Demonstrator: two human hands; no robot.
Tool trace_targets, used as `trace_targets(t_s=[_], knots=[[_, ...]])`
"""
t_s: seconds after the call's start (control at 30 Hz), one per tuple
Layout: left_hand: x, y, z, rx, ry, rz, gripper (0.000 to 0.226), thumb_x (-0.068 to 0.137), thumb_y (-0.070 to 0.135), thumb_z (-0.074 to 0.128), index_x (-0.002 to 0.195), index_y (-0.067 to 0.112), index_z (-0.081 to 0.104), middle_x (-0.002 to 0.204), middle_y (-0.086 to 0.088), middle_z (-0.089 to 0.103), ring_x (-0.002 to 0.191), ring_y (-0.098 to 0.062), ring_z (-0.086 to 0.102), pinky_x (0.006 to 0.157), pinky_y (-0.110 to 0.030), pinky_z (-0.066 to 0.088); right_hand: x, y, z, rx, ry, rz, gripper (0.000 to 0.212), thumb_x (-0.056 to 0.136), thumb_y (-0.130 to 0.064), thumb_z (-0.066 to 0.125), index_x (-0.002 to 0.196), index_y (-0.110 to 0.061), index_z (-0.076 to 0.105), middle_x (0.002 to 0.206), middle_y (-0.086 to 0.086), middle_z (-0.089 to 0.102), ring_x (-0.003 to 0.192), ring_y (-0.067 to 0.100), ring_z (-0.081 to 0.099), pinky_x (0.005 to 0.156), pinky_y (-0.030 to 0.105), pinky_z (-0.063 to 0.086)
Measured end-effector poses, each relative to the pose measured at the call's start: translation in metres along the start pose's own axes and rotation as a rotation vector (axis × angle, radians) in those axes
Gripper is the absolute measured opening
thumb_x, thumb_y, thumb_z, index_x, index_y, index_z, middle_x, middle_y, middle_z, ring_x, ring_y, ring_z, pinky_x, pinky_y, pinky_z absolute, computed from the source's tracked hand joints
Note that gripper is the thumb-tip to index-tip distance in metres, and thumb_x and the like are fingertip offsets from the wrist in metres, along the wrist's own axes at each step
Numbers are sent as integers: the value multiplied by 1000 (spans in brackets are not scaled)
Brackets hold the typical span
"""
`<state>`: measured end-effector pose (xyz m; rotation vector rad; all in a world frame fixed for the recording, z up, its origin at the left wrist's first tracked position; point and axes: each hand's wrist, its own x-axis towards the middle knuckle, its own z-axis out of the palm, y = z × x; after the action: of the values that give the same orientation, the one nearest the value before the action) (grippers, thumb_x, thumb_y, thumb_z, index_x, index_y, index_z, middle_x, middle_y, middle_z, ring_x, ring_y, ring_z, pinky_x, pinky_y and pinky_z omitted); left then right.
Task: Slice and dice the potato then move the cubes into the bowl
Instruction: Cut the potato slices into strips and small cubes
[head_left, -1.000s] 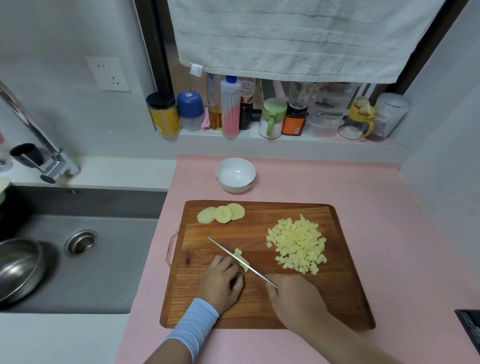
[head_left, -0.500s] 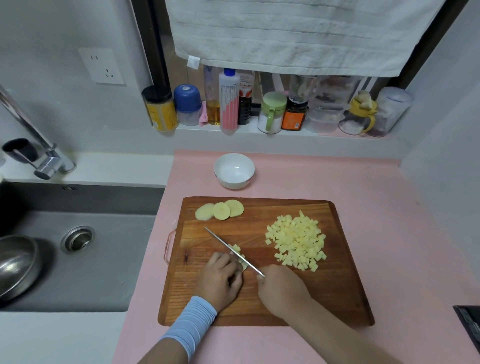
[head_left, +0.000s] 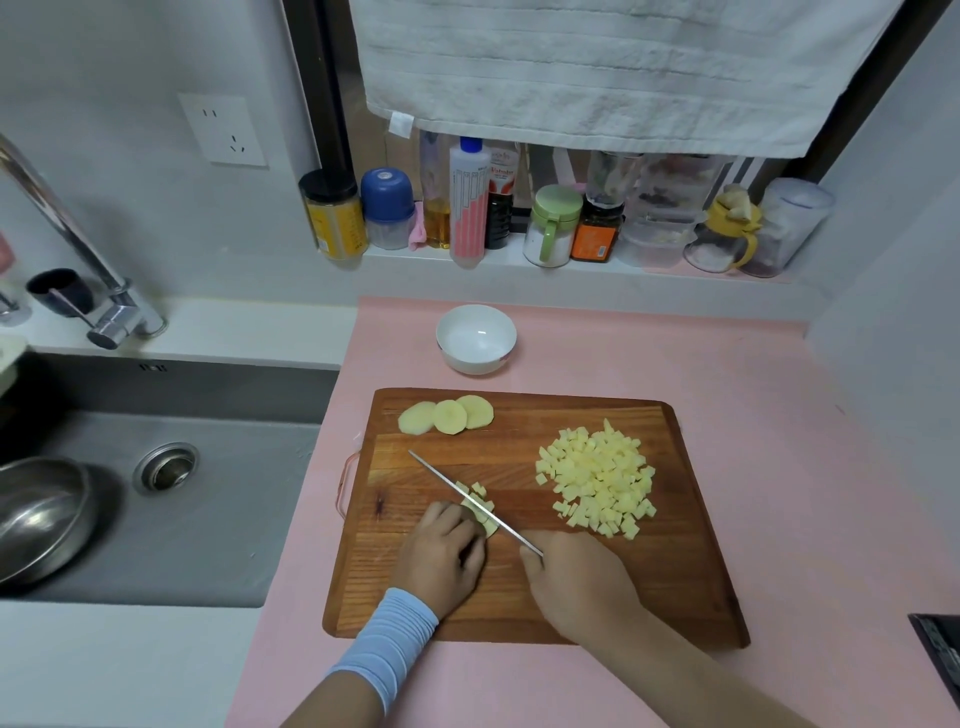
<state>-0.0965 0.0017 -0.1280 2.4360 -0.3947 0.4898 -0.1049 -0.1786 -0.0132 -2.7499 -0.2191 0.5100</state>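
Three potato slices (head_left: 447, 415) lie uncut at the cutting board's (head_left: 519, 603) far edge. The diced pile (head_left: 597, 480) sits on its right, and none is in the white bowl (head_left: 476, 338) yet. The left grip (head_left: 444, 558) curls onto the potato strips (head_left: 480, 504), and the right grip (head_left: 576, 582) is clamped on the knife (head_left: 457, 491). Dicing looks over halfway.

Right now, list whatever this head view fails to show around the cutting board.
Head view only.
The potato piece: the left hand covers most of it; uncut remainder unclear.
The knife handle: buried in the right hand.
The dark object, bottom right: cut off by the frame edge.
The steel bowl: cut by the left edge.
Labels on the jars: too small to read.
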Motion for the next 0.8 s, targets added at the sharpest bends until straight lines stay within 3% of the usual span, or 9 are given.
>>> trace_targets(t_s=[0.23, 0.4, 0.8], knots=[[-1, 2, -2, -29, 12, -15, 5, 82, 12, 73, 80, 15, 69, 85, 6, 58, 83, -14, 51, 72, -22, 46, -23, 12, -5, 22, -57, 31, 26, 105, -40, 42, 98, -31, 66, 70, -10, 58, 65, 10, 56, 62, 24, 43], [0, -1, -1, -43, 11, -22, 9, 80, 12, 74, 77, 15, 67, 84, 6, 58, 83, -15, 52, 77, -21, 45, -16, 8, -8, 57, -136, 92, 40, 105, -35, 45, 65, -32, 45, 64, -10, 54, 56, 7, 51, 51, 19, 34], [-2, -2, 1, -26, 23, -16, 7, 82, 14, 73, 77, 16, 68, 86, 7, 60, 85, -15, 55, 76, -22, 47, -6, 2, -9, 45, -160, 90, 43, 105, -34, 46, 63, -29, 43, 63, -9, 52, 54, 6, 49, 48, 18, 31]])
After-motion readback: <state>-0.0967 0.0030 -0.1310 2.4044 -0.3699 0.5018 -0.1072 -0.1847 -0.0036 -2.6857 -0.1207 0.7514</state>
